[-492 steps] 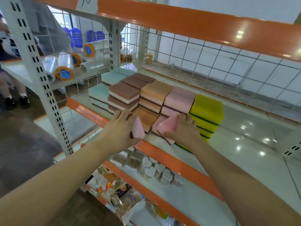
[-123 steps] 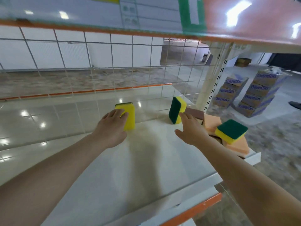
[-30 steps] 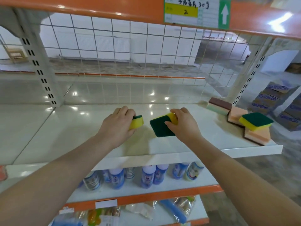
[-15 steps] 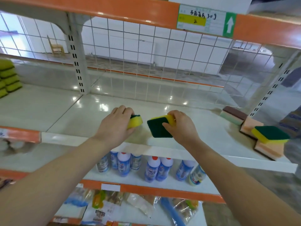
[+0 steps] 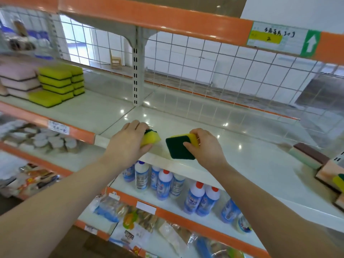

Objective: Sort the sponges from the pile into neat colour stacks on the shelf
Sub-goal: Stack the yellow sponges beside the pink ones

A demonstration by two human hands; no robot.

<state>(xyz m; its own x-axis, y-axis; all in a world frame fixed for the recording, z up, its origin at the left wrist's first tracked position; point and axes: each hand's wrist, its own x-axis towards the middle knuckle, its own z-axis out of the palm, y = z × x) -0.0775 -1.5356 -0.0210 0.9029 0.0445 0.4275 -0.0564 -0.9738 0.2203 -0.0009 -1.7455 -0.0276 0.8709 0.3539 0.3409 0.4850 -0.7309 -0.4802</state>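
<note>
Sponges of yellow foam with dark green scouring pads sat 1 in each hand above the front edge of the glossy white shelf [image 5: 260,164]: the left hand [image 5: 128,144] curled around one sponge [image 5: 151,139], the right hand [image 5: 206,148] pinching the other sponge [image 5: 181,147], green face tilted toward the camera. Farther right lay a brown-topped sponge [image 5: 307,155]. Far left stood stacks of yellow sponges [image 5: 55,84] and pink sponges [image 5: 17,79].

Two hands [image 5: 128,144] [image 5: 206,146], two held sponges [image 5: 151,137] [image 5: 179,148]
</note>
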